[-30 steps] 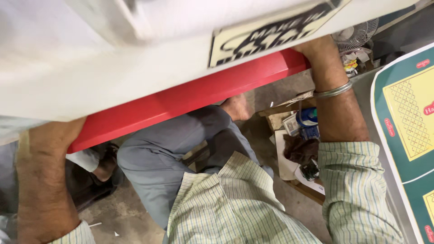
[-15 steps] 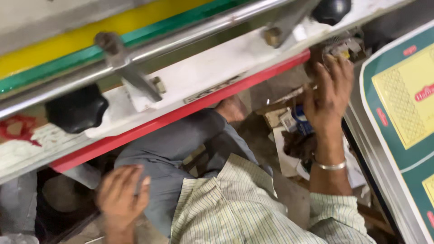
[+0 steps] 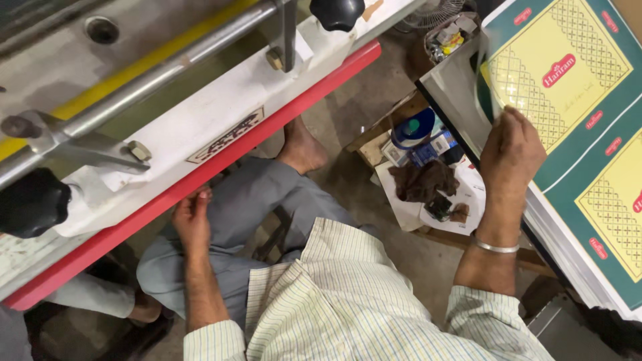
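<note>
My left hand (image 3: 192, 217) rests against the underside of the red edge (image 3: 200, 180) of a white machine frame (image 3: 200, 127), fingers curled on it. Over at the right, my right hand (image 3: 511, 150) grips the near corner of the top printed sheet (image 3: 568, 80), green with yellow patterned panels. That sheet lies on a thick stack of sheets (image 3: 568, 247). A metal bangle (image 3: 493, 246) circles my right wrist. I sit in a striped shirt and grey trousers, one bare foot (image 3: 301, 150) on the floor.
The machine carries a steel bar (image 3: 167, 73), a yellow strip and black knobs (image 3: 338, 10). A low wooden board (image 3: 401, 144) on the floor holds a blue-lidded tub, a brown rag and papers. Another person's leg (image 3: 93, 297) shows at lower left.
The white and red frame has swung up and away. My left hand came down from its left end to the red edge near my knee; my right hand left the frame and took the sheet.
</note>
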Action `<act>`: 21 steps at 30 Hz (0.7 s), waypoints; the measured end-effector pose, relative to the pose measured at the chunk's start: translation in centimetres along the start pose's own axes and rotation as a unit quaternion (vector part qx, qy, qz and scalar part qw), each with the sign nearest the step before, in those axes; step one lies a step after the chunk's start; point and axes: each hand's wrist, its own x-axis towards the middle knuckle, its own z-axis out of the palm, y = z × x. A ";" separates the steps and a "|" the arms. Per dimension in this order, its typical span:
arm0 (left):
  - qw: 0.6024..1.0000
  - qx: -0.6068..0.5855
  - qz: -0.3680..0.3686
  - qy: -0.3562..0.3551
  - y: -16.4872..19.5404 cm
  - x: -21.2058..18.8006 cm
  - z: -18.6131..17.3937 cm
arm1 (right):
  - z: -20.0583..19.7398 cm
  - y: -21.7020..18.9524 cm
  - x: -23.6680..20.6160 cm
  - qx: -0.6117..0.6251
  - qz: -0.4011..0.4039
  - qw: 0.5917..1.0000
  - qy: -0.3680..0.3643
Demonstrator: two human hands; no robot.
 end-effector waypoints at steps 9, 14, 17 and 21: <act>0.996 -0.070 -0.043 0.019 1.0 -0.9 -0.2 | 1.3 1.5 1.0 -0.074 -0.046 0.996 0.028; 0.996 -0.075 -0.051 0.013 1.5 -0.8 0.0 | -1.9 7.1 5.7 0.052 0.091 0.983 0.150; 0.995 -0.088 -0.043 0.026 1.4 -0.8 0.1 | -2.8 6.9 4.8 0.017 0.113 0.984 0.135; 0.993 -0.108 -0.036 0.042 0.9 -0.9 0.3 | 0.4 3.5 1.6 -0.030 -0.038 0.997 0.058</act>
